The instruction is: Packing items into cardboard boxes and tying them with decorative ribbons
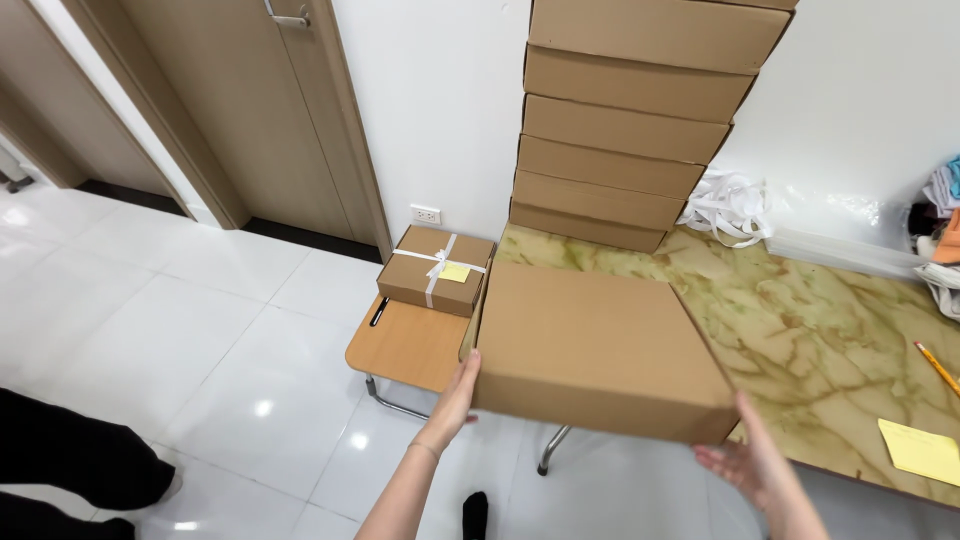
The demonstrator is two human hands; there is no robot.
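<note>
from the head view, a flat cardboard box (600, 345) sits between the two hands at the near edge of the marbled table (820, 340), its front side hanging out past the table edge toward the person. the left hand (458, 390) presses against the box's near left corner, fingers curled up along the side wall and thumb at the edge, so it has hold of that corner. the right hand (750, 460) is spread open just under and beside the near right corner, fingertips touching the cardboard; whether it grips or only steadies cannot be told. the box is plain brown, closed, wide and shallow, with a smooth unmarked lid and a raised flap showing along its left side. behind it, a stack of similar folded boxes (630, 120) rises against the white wall. to the left, a small wooden stool (405, 345) carries a smaller brown box tied with white ribbon (437, 268), a yellow note stuck on its top. on the table lie a bundle of white ribbon (725, 205), a yellow notepad (922, 450) and a pencil (937, 367). the floor is glossy white tile (200, 330), a wooden door (250, 110) stands at the back, and a dark trouser leg (70, 455) of another person shows at lower left.
</note>
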